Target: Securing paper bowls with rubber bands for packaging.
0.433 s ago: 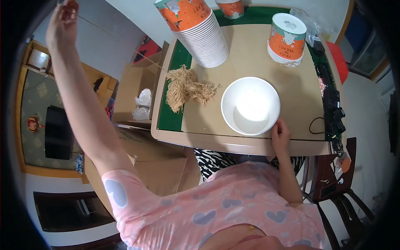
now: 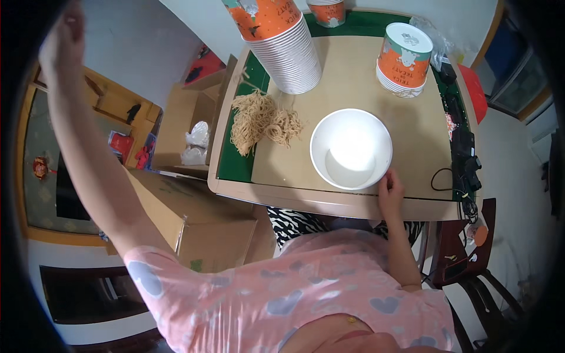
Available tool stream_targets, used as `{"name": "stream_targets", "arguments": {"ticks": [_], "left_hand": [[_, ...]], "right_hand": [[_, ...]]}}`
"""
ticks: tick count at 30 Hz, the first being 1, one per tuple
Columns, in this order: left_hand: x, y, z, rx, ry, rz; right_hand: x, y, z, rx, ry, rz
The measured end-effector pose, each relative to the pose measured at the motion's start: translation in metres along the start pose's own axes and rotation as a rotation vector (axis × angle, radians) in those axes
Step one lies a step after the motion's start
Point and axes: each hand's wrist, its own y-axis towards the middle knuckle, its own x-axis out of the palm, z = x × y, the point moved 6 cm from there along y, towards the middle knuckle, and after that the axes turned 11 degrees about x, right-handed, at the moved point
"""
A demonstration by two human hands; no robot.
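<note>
From my remote seat I see white tub (image 2: pixel 351 149), plain inside. String bundle (image 2: pixel 253 122) pale tan. Tub stack (image 2: pixel 288 59) white along rims, orange at upper end with dark specks. Upside-down tub (image 2: pixel 404 65) orange, teal band, pale figure. I make out desk (image 2: pixel 347 65) tan, dark green borders. Shirt (image 2: pixel 318 276) pink, grey-lilac hearts; trousers (image 2: pixel 294 226) zebra-striped black and white. Box (image 2: pixel 218 241) brown, stool (image 2: pixel 473 91) red.

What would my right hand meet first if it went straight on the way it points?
Most likely the white tub: your right hand is right beside its near right side, though depth leaves actual contact unclear.
</note>
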Motion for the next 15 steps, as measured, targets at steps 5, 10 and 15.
{"name": "stream_targets", "arguments": {"ticks": [5, 10, 15], "left_hand": [[0.119, -0.129, -0.005, -0.238, 0.031, 0.820], [0.337, -0.244, -0.025, -0.709, -0.032, 0.606], [0.453, -0.294, -0.040, -0.875, -0.385, 0.561]], "right_hand": [[0.000, -0.006, 0.003, -0.045, -0.004, -0.009], [-0.020, -0.039, -0.001, -0.110, 0.247, 0.049], [0.027, -0.091, -0.077, -0.075, 0.346, -0.552]]}}
